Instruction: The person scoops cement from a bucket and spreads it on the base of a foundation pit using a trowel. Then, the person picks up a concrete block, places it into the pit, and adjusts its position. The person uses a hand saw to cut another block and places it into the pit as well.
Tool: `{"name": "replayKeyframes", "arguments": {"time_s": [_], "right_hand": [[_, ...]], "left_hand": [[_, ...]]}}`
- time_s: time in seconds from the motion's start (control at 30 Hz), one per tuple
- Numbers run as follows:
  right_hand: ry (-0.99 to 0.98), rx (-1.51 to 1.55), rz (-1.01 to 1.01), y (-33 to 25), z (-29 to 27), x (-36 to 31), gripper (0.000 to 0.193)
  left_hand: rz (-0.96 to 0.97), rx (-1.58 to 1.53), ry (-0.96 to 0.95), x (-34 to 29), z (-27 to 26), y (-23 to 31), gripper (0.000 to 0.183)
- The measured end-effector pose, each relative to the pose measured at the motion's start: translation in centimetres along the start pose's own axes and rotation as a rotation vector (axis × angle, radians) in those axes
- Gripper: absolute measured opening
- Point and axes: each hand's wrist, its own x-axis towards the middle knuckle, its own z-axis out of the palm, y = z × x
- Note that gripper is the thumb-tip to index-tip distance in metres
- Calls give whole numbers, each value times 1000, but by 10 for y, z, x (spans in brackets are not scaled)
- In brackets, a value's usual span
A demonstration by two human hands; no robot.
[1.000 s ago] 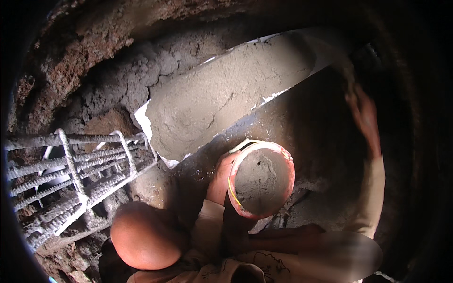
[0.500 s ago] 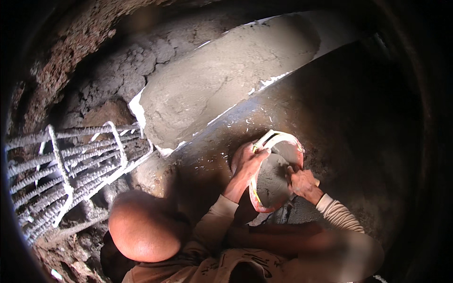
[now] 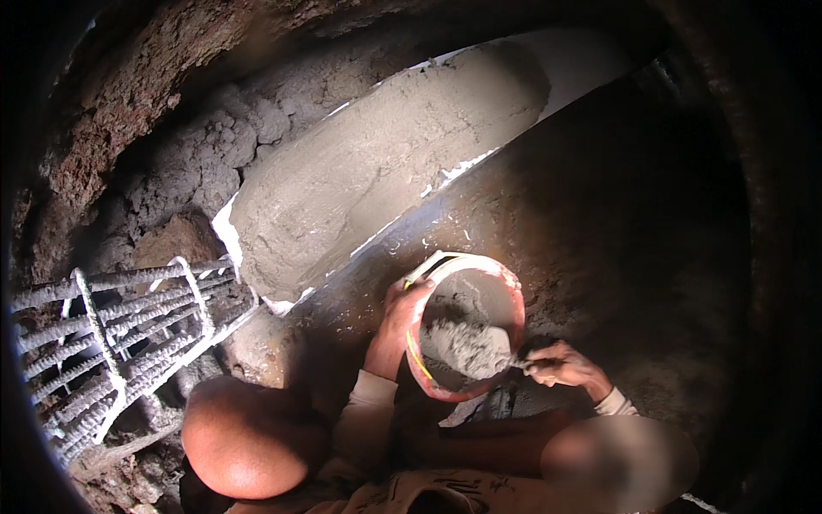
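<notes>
My left hand [image 3: 401, 319] is closed around the left rim of a reddish bucket [image 3: 515, 295], which has a pale inner lip and is tipped so that its mouth shows. Grey wet mortar [image 3: 449, 304] lines the inside. My right hand [image 3: 565, 368], at the bucket's lower right, grips the handle of a trowel [image 3: 518, 364]. A lumpy heap of mortar rests on the blade over the bucket's mouth and hides most of the blade's shape.
Beyond the bucket, a long band of smoothed mortar [image 3: 385, 171] with white edges runs diagonally. Steel rebar tied with stirrups [image 3: 111, 343] juts in at left. Rough earth [image 3: 197, 154] rises behind. My bare knees [image 3: 244, 441] are close below the bucket.
The trowel has come up with a heap of mortar on it, and my right hand has moved lower. The bucket's mouth now shows wider; my left hand still holds its rim.
</notes>
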Motion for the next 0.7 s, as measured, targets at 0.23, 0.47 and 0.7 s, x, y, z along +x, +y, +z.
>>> {"name": "replayKeyframes", "arguments": {"time_s": [0.23,0.47,0.7], "right_hand": [[794,-528,-360,-169,-82,-50,25],[1495,-1161,-588,-220,-155,30,33],[728,63,-155,-243,-184,63,41]], "left_hand": [[-80,179,55,-6,-13,7,16],[-61,208,10,0,-15,1,17],[-76,189,24,-4,-13,3,16]]}}
